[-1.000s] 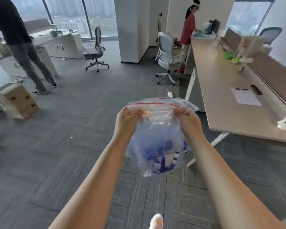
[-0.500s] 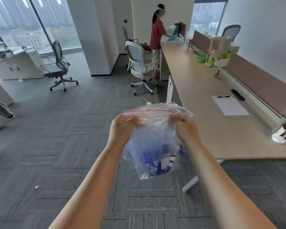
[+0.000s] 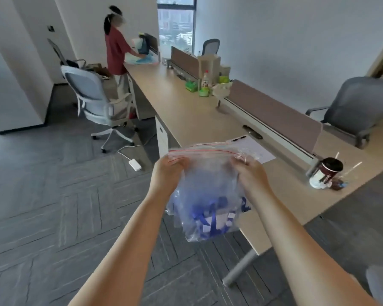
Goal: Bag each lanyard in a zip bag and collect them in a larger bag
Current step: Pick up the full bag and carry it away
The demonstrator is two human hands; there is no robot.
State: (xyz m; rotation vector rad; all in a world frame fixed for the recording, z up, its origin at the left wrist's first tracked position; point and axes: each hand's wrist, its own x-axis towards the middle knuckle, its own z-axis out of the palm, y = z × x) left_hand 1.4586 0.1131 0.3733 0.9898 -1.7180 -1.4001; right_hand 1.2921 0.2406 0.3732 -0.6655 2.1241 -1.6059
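A large clear zip bag with a red line along its top hangs in the air in front of me. My left hand grips its top left corner and my right hand grips its top right corner. At the bottom of the bag lie blue lanyards in smaller clear bags, with white cards among them. The bag hangs beside the near end of a long wooden desk, partly over its edge.
On the desk lie a sheet of paper with a pen and a dark paper cup. A white office chair stands left of the desk; a person in a red top works at its far end. A white charger lies on the carpet.
The view has swung to the right, bringing the desk and cup closer. Both hands keep the same grip on the bag's top, which now hangs over the desk's edge.
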